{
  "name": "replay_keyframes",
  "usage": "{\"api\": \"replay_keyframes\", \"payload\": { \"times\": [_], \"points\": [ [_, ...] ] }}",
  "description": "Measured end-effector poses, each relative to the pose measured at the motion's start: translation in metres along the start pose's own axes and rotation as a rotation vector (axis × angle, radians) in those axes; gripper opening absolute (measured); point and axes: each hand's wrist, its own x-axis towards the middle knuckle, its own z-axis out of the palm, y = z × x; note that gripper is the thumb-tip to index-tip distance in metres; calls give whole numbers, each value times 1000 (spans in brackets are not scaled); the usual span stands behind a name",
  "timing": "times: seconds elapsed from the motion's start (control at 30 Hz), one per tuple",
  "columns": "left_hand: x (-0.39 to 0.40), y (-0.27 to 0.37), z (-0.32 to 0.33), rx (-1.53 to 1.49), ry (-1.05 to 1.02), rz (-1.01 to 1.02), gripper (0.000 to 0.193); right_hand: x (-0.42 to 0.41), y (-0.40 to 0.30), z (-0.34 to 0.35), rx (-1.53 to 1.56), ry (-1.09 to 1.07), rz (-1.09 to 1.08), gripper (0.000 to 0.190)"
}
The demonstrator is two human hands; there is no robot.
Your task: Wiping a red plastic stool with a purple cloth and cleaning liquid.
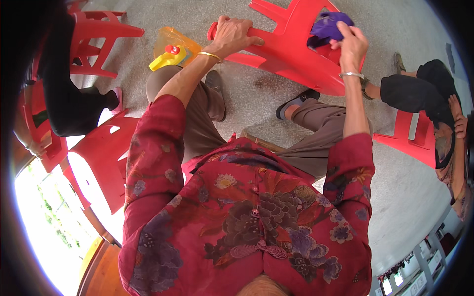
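A red plastic stool (274,48) lies tipped over on the floor in front of me, past my knees. My left hand (234,35) grips its left end, with the thumb along the near edge. In my right hand (353,42) is a bunched purple cloth (329,27), pressed at an opening near the stool's right end. Part of the cloth is hidden behind my fingers. To the left of the stool, a yellow plastic bottle with a red cap (168,58) rests by an orange plastic bag (177,40), beyond my left knee.
Other red plastic seats stand at the left (100,33) and right (403,137). A person in dark trousers (66,88) is at the left, another (411,90) sits at the right. Beneath me shows a wooden seat edge (263,141). The speckled floor (255,100) has a dark stain.
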Motion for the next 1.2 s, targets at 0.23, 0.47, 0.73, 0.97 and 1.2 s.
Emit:
{"api": "replay_keyframes", "payload": {
  "times": [0.23,0.47,0.73,0.97,1.2],
  "points": [
    [2,-10,-1,-25,-49,41,45,-84,-84,26,-87,-117,-221,23],
    [0,-29,11,-12,-22,118,27,-113,44,101,-629,-320,-570,27],
    [-4,-8,-4,-62,-103,71,34,-89,60,24,-798,-148,-409,23],
    [-7,-13,-8,-43,-177,28,39,-88,59,11,-657,-125,-23,29],
    [12,-14,-1,-64,-125,27,38,-55,55,93,-640,-130,-423,20]
  ]
}}
